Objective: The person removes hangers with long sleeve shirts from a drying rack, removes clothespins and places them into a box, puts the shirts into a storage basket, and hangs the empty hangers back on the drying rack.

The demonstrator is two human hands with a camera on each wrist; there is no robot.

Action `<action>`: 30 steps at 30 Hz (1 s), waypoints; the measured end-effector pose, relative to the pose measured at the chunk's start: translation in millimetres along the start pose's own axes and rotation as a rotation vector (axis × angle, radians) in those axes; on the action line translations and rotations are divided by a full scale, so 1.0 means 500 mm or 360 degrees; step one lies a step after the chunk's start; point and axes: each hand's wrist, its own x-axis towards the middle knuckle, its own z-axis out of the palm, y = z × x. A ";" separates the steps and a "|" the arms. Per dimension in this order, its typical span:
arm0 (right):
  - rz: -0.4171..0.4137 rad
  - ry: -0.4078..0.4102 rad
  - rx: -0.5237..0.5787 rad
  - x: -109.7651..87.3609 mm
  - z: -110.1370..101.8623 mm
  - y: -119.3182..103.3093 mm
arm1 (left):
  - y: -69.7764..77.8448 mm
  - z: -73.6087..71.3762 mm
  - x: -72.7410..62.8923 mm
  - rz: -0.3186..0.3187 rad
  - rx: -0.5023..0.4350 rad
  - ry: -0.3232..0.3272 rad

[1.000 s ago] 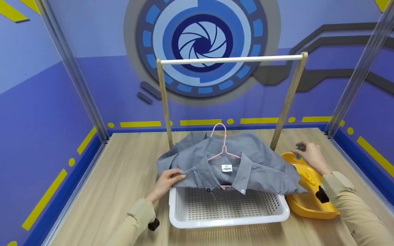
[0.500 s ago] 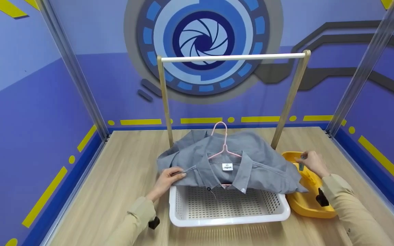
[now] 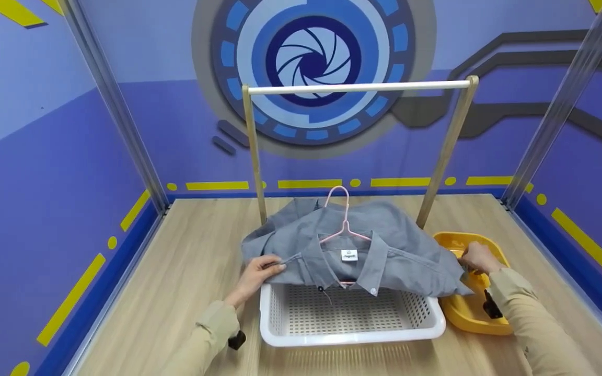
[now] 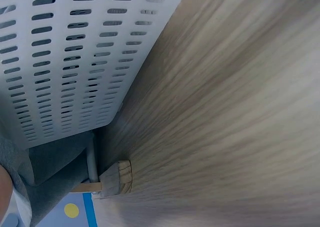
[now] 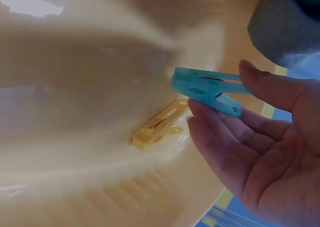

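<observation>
A grey collared shirt (image 3: 405, 248) lies over the back of a white basket (image 3: 353, 340), with a pink hanger (image 3: 346, 227) inside its neck opening. My left hand (image 3: 255, 278) pinches the shirt at its left shoulder; the left wrist view shows little of that hand. Over the yellow basin (image 3: 476, 326), to the basket's right, is my right hand (image 3: 481, 258). Its thumb and fingers hold a teal clothespin (image 5: 200, 87), plain in the right wrist view but hard to make out from the head. A yellow clothespin (image 5: 161, 126) lies in the basin just below the fingers.
Behind the shirt stands a rack with a white bar (image 3: 358, 87) and wooden legs. One rack foot (image 4: 118, 178) rests on the table beyond the basket. Walls with blue and purple graphics enclose the wooden table (image 3: 196, 245) at the back and sides.
My right hand has lowered toward the near part of the yellow basin, taking the teal clothespin with it. The left hand keeps its place on the shirt.
</observation>
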 end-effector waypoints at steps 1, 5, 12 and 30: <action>0.0017 -0.0016 0.0000 -0.001 0.001 0.001 | 0.000 0.000 0.000 0.0003 0.0004 -0.0001; 0.0097 -0.0073 -0.0043 -0.003 0.005 0.006 | 0.001 -0.001 0.000 0.0029 0.0025 0.0002; 0.0149 -0.0236 -0.0058 -0.006 0.014 0.012 | -0.001 -0.002 0.001 0.0092 0.0055 0.0002; 0.0176 -0.0176 -0.0078 -0.012 -0.001 0.010 | 0.005 0.001 0.001 0.0043 0.0072 0.0012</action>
